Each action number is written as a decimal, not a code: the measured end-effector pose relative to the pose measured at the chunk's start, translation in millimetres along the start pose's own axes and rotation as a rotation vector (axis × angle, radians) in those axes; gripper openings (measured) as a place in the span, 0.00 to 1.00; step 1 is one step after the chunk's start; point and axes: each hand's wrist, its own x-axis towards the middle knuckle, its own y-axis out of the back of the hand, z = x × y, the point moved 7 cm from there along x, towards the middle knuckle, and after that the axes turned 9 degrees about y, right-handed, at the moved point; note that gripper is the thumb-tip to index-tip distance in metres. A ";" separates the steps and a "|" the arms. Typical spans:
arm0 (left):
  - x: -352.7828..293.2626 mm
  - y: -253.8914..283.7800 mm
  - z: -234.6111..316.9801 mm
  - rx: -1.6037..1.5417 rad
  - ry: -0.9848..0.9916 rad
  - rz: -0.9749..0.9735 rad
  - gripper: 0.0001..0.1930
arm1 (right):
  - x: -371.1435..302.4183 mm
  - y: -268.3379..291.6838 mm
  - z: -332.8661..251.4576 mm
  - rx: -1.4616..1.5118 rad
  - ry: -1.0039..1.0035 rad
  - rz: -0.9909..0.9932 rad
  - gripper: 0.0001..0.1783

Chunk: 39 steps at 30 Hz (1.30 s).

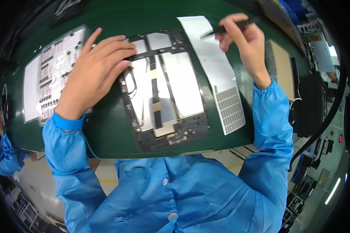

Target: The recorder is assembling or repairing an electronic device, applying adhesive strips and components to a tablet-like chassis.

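Note:
On the green mat lies an opened tablet [184, 83] with its silver battery cells, dark boards and a black ribbon cable with yellow tape exposed. My left hand [95, 72] rests its outstretched fingers on the tablet's upper left edge, holding nothing, and a blue band circles that wrist. Dark pointed tweezers [237, 25] are pinched in my right hand [245, 40]. Their tip points left, over the upper part of a long white label sheet [212, 58] right of the tablet. Rows of small grey labels fill the sheet's lower end.
To the left, a clear tray [52, 73] holds rows of small dark-ended parts, beside a white sheet [30, 89]. At right lie a beige flat box [282, 70] and a thick black cable [334, 112]. Another person's blue sleeve [7, 153] shows at far left.

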 end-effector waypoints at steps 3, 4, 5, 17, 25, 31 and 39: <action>12.9 -9.8 36.5 -0.130 -0.083 -0.002 0.17 | -64.3 28.6 14.5 0.082 -0.251 -0.002 0.10; 17.9 -25.0 61.8 -0.203 -0.158 -0.092 0.18 | -74.0 36.8 16.1 0.082 -0.244 -0.009 0.09; 17.6 -36.8 91.2 -0.271 -0.228 -0.192 0.20 | -84.1 40.1 14.8 0.095 -0.240 -0.012 0.08; 27.3 -74.2 147.6 -0.119 -0.297 -0.362 0.30 | -99.9 23.3 23.2 0.088 -0.267 -0.143 0.06; 27.7 -74.5 145.9 -0.138 -0.297 -0.343 0.31 | -98.5 16.9 17.4 0.034 -0.209 -0.204 0.04; 25.3 -68.8 147.0 -0.251 -0.316 -0.255 0.28 | -102.4 26.2 27.2 0.290 -0.339 -0.028 0.10; 22.5 -46.2 120.2 -0.337 -0.208 -0.072 0.32 | -76.0 26.0 45.6 0.232 -0.372 0.066 0.14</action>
